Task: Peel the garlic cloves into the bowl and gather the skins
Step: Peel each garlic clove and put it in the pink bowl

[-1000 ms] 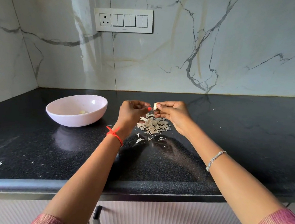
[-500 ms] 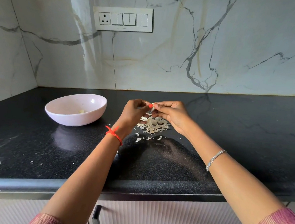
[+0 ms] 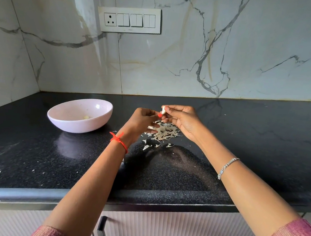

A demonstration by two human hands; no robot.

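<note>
1. Black speckled table [image 3: 35, 154] meets a white marbled wall [image 3: 174, 63] carrying a switch panel [image 3: 129, 20].
2. Bowl [image 3: 78, 125] stands left; skins [image 3: 165, 131] lie piled centre.
3. Right hand [image 3: 184, 122] pinches the garlic clove [image 3: 163, 110] above the skins; left hand [image 3: 143, 120] pinches its lower end.

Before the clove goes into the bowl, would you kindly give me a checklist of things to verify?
1. Right hand pinches the garlic clove: ok.
2. Left hand has its thumb at the clove's lower end: ok.
3. Clove fully peeled: cannot tell, too small.
4. Bowl upright on the counter, left of the hands: ok.
5. Skins gathered in one pile: not ok, stray flakes lie nearer the person.
</note>
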